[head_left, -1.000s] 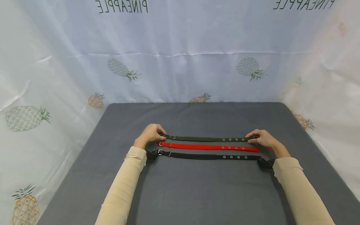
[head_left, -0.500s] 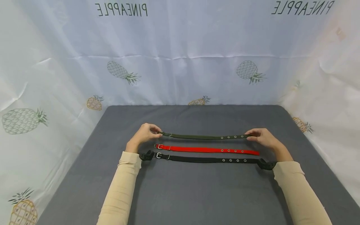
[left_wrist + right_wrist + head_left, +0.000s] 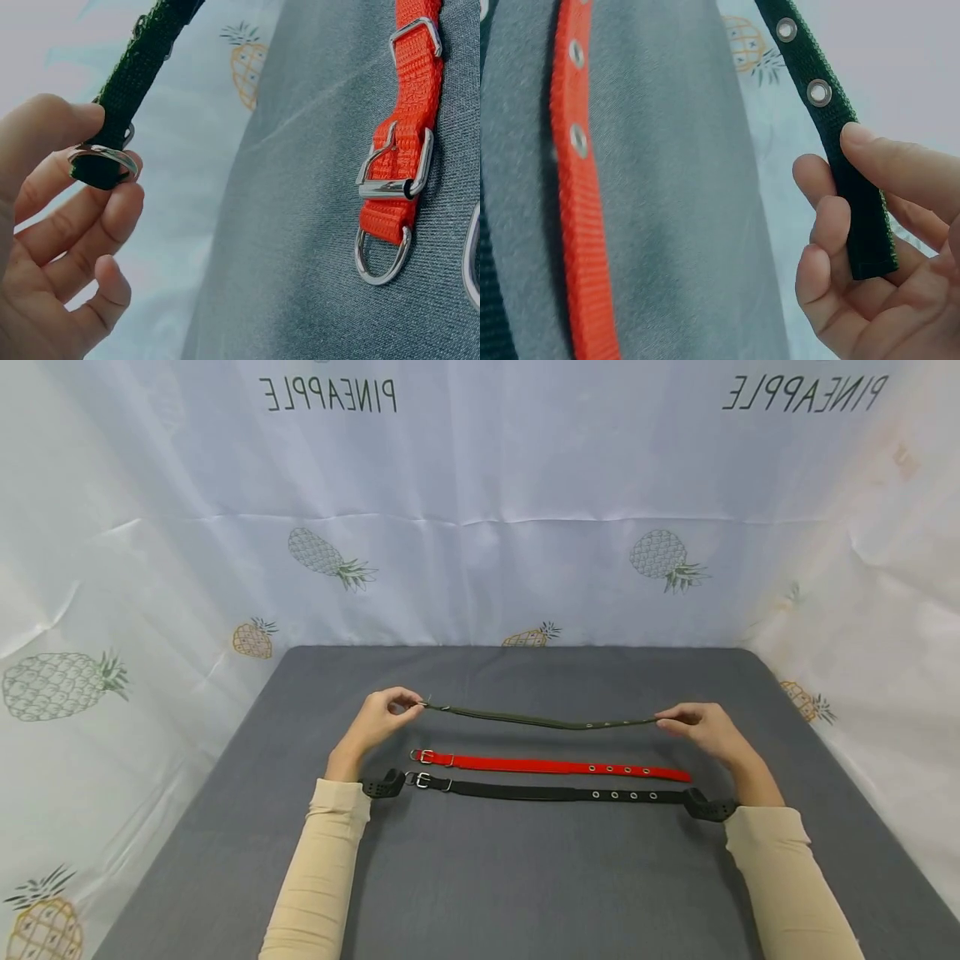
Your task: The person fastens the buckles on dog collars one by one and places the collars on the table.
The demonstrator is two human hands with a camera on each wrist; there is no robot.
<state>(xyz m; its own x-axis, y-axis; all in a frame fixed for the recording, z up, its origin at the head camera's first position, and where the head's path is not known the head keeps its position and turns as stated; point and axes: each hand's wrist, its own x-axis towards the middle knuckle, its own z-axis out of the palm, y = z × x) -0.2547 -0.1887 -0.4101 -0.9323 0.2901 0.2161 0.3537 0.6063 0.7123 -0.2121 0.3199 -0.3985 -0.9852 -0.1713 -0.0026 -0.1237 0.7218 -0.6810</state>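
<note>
Green strap [image 3: 517, 718], head view: left hand [image 3: 380, 714] pinches ring end [image 3: 99, 171], rest toward 3 o'clock; right hand [image 3: 701, 727] pinches eyelet end [image 3: 866, 240], rest toward 9 o'clock

On the pale back cloth [image 3: 480, 460], the word "PINEAPPLE" is printed twice in thin, dark capitals. The left-hand lettering [image 3: 327, 395] is seen high in the head view, near its upper edge; the right-hand lettering [image 3: 805, 393] is placed at about the same height, well apart from it. Both are shown mirrored: the letters are reversed, and the word has to be read from right to left.
</note>
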